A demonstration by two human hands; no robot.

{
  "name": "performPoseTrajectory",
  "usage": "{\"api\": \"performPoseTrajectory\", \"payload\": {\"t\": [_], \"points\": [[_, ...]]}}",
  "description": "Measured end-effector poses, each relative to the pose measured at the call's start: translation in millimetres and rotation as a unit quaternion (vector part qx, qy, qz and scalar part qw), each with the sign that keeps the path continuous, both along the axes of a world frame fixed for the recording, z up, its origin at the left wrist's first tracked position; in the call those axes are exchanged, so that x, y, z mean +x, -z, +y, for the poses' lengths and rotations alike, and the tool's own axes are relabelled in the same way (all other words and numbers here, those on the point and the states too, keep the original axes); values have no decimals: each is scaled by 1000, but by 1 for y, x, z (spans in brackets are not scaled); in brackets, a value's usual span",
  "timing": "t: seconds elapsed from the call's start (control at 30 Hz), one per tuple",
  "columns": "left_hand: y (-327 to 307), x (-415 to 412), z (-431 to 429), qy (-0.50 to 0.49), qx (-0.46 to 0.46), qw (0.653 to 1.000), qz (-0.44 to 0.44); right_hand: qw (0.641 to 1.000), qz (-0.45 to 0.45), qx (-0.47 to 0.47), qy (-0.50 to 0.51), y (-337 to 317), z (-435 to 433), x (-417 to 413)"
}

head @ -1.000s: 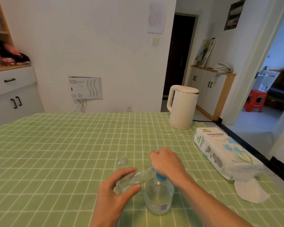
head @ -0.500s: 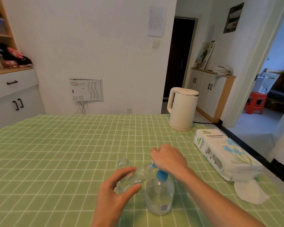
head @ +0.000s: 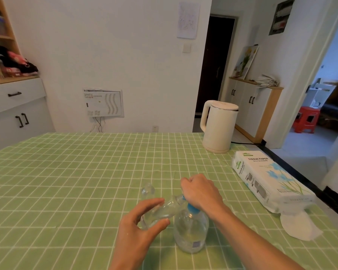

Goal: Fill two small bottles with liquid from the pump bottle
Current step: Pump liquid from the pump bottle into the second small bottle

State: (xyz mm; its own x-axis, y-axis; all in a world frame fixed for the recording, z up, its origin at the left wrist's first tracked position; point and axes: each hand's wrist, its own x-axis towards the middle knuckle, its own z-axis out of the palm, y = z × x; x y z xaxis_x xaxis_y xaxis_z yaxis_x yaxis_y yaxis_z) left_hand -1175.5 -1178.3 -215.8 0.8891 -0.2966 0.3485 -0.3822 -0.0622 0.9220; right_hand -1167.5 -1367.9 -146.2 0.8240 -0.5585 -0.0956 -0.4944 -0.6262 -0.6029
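The clear plastic pump bottle (head: pixel 190 232) with a blue pump head stands upright on the near middle of the table, which is covered in a green checked tablecloth (head: pixel 76 182). The right hand (head: pixel 200 191) sits on top of the pump head, fingers curled down over it so that only the blue collar shows below the wrist. Just to the left, the left hand (head: pixel 142 228) grasps a small clear plastic bottle (head: pixel 160 211) between thumb and fingers; the bottle is tilted, its open mouth raised towards the nozzle under the right hand (whether mouth and nozzle touch cannot be told). A second small clear bottle (head: pixel 147 190) stands on the cloth just behind the left hand. Farther right lies a white pack of tissue paper (head: pixel 269 180) with blue flowers, a loose white tissue sheet (head: pixel 299 227) at its near end. A cream electric kettle (head: pixel 218 127) stands at the far right edge.
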Motion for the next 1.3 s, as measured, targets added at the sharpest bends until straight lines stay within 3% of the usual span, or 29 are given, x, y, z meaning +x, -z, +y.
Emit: {"api": "performPoseTrajectory", "payload": {"t": [1.3], "points": [[2,3,3,6,4,1000,-7,1000,23,-4,-11,-19,-1,-1]]}}
